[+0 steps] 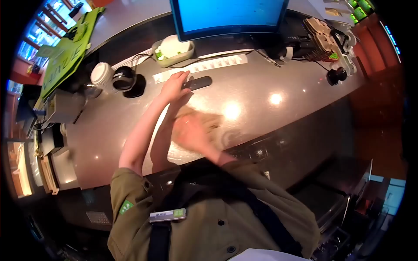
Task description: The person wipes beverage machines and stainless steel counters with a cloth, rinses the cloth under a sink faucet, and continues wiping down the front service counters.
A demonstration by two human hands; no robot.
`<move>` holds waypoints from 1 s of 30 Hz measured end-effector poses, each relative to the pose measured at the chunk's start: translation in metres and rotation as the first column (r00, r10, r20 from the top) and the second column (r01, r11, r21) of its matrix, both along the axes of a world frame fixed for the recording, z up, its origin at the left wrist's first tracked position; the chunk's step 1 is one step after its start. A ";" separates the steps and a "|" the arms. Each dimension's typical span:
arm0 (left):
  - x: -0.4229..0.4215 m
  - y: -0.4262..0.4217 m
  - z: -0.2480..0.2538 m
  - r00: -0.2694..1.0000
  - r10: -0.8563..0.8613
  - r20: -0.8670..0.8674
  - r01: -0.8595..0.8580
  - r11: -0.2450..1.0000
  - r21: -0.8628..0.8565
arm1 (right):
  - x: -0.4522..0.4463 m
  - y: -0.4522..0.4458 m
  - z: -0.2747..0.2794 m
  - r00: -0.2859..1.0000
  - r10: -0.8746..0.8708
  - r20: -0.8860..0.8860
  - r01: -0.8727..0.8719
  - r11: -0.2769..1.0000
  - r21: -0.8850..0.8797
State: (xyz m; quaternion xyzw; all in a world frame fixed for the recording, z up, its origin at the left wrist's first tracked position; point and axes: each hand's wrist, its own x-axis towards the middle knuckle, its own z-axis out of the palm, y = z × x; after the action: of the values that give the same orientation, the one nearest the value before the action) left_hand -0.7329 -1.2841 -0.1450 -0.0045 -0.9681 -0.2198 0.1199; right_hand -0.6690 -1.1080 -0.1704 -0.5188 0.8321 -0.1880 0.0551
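Note:
My left hand (175, 87) is at the left end of a dark flat oblong object (199, 83) on the metal counter (248, 93), its fingers touching or gripping it. Nearer to me, my right hand (189, 132) presses on a brownish cloth (211, 121) that lies on the counter. Motion blurs this hand, and the cloth is partly hidden beneath it. Just beyond the dark object runs a white strip with small printed marks (217, 63).
A blue-lit screen (230, 17) stands at the back. Before it sits a pale tray (174, 57). White stacked cups (102, 75) and a black round device (124, 79) are at left. Cardboard cup carriers (321, 35) and a small black device (336, 76) stand at right.

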 end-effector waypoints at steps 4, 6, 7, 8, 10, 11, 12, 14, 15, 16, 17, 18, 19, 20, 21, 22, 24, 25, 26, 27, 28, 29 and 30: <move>-0.020 0.017 -0.006 0.967 -0.040 0.250 0.066 0.993 -0.096 | -0.014 0.014 -0.028 0.963 0.213 -0.165 -0.245 0.946 -0.213; -0.016 0.016 -0.009 0.977 -0.027 0.214 0.052 0.993 -0.111 | -0.070 0.044 0.009 0.992 0.126 -0.004 -0.126 0.989 0.075; -0.012 0.016 -0.006 0.981 -0.014 0.193 0.037 0.992 -0.118 | -0.102 0.067 -0.024 0.950 -0.049 -0.309 0.043 0.999 -0.025; -0.007 0.013 -0.005 0.977 0.020 0.212 0.006 0.993 -0.119 | -0.136 0.090 -0.017 0.935 -0.269 -0.232 0.266 0.963 -0.047; 0.016 0.006 0.011 0.977 0.072 0.201 -0.055 0.995 -0.088 | -0.212 0.161 -0.040 0.787 -0.554 -0.271 0.585 0.809 0.047; 0.033 0.003 0.016 0.975 0.097 0.198 -0.085 0.994 -0.069 | -0.236 0.190 -0.030 0.690 -0.694 -0.204 0.692 0.716 -0.095; 0.054 -0.003 0.015 0.968 0.138 0.207 -0.143 0.990 0.010 | -0.261 0.222 -0.038 0.614 -0.731 -0.298 0.717 0.674 -0.177; 0.099 -0.010 0.017 0.939 0.279 0.203 -0.304 0.947 0.105 | -0.298 0.247 -0.067 0.378 -0.785 -0.490 0.852 0.502 -0.147; 0.124 -0.009 0.019 0.907 0.372 0.197 -0.400 0.908 0.125 | -0.300 0.236 -0.070 0.424 -0.745 -0.515 0.830 0.547 -0.107; 0.151 -0.010 0.016 0.870 0.457 0.188 -0.485 0.860 0.156 | -0.292 0.217 -0.066 0.465 -0.705 -0.535 0.811 0.582 -0.062; 0.175 -0.013 0.011 0.826 0.536 0.176 -0.563 0.804 0.190 | -0.283 0.192 -0.056 0.501 -0.664 -0.556 0.789 0.614 -0.022; 0.198 -0.016 0.007 0.771 0.609 0.187 -0.637 0.739 0.220 | -0.267 0.155 -0.026 0.644 -0.633 -0.430 0.753 0.626 0.205; 0.220 -0.016 0.004 0.711 0.671 0.209 -0.702 0.667 0.248 | -0.245 0.120 -0.004 0.746 -0.609 -0.269 0.660 0.621 0.423; 0.241 -0.017 0.000 0.655 0.726 0.208 -0.754 0.614 0.232 | -0.223 0.107 -0.020 0.783 -0.558 -0.275 0.621 0.733 0.279; 0.255 -0.017 -0.002 0.594 0.779 0.198 -0.802 0.556 0.217 | -0.203 0.095 -0.034 0.813 -0.503 -0.294 0.554 0.823 0.123; 0.262 -0.016 -0.001 0.565 0.801 0.197 -0.821 0.521 0.235 | -0.185 0.078 -0.035 0.834 -0.466 -0.294 0.512 0.853 0.101; 0.274 -0.014 0.003 0.491 0.850 0.193 -0.859 0.434 0.273 | -0.163 0.046 -0.037 0.866 -0.412 -0.282 0.436 0.899 0.026; 0.279 -0.016 0.000 0.480 0.859 0.178 -0.862 0.424 0.277 | -0.155 0.032 -0.038 0.878 -0.397 -0.268 0.405 0.914 -0.028; 0.285 -0.019 -0.004 0.465 0.870 0.162 -0.868 0.412 0.279 | -0.150 0.022 -0.039 0.891 -0.378 -0.253 0.369 0.926 -0.084; 0.292 -0.020 -0.007 0.444 0.884 0.147 -0.876 0.395 0.276 | -0.146 0.016 -0.036 0.900 -0.368 -0.232 0.370 0.928 -0.039; 0.294 -0.020 -0.005 0.441 0.887 0.136 -0.875 0.391 0.286 | -0.142 0.005 -0.030 0.914 -0.352 -0.203 0.359 0.933 -0.002; 0.296 -0.019 0.000 0.442 0.885 0.147 -0.873 0.386 0.299 | -0.135 -0.009 -0.026 0.928 -0.330 -0.171 0.340 0.940 0.031; 0.299 -0.020 0.002 0.424 0.895 0.141 -0.882 0.372 0.288 | -0.128 -0.015 -0.024 0.935 -0.307 -0.178 0.318 0.947 0.037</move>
State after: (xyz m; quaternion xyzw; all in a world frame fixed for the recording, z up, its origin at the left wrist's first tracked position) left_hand -0.4341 -1.3042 -0.1433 0.5308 -0.7664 -0.2736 0.2367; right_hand -0.7973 -1.1235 -0.1948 -0.3920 0.9113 -0.1223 -0.0299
